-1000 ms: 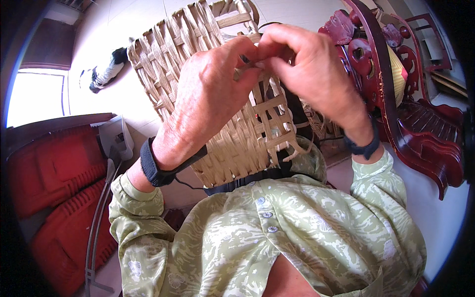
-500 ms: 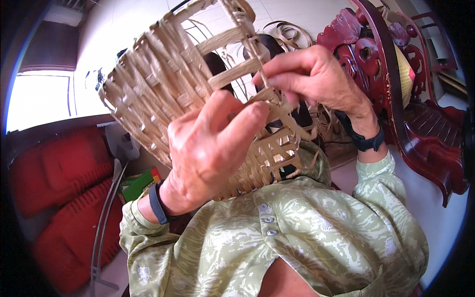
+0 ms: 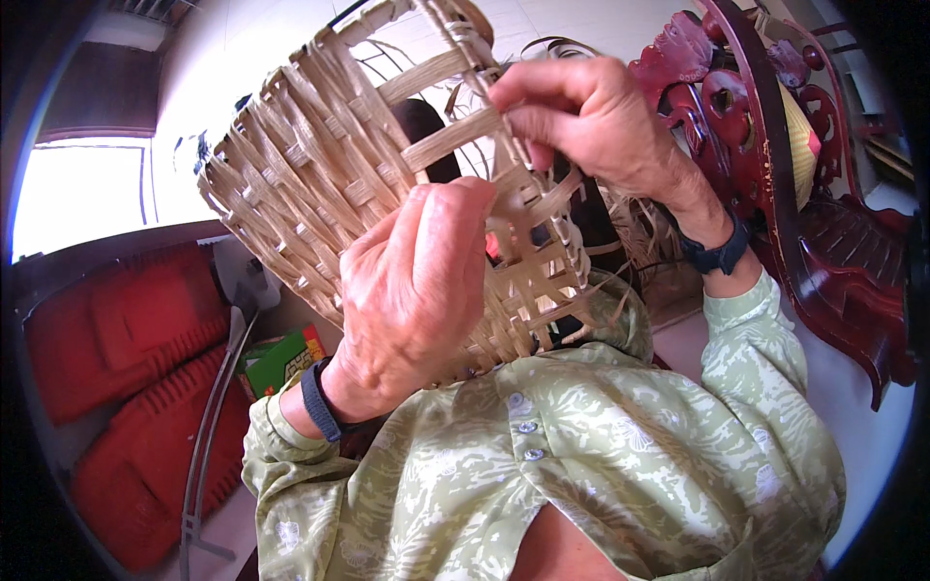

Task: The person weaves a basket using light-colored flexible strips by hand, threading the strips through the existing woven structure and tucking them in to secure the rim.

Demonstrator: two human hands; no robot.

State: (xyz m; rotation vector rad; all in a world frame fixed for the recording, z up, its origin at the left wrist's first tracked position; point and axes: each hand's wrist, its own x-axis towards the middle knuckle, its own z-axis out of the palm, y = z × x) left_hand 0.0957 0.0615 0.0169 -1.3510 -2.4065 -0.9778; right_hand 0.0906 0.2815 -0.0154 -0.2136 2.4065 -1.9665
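A tan woven basket (image 3: 310,155) made of flat plant-fibre strips is tilted in front of my chest. Its left part is tightly woven, while gaps show between the strips on the right. My left hand (image 3: 412,286) lies over the middle of the weave, fingers bent and pressed together on the basket; their tips are partly hidden. At the right-hand rim (image 3: 480,82), my right hand (image 3: 605,121) is closed in a pinch, thumb and forefinger against the edge strip. A short loose strip (image 3: 560,197) curves out just below that hand.
Carved dark-red wooden furniture (image 3: 775,174) stands close on the right. Red cushions or seats (image 3: 126,320) are at the left, beside a thin grey metal frame (image 3: 208,426) and a green box (image 3: 278,363). Loose fibre strips (image 3: 644,242) lie beyond the basket.
My right hand has moved up along the rim. The left fingers have drawn closer together and upright, and the loose strip that hung near the lower right no longer dangles there.
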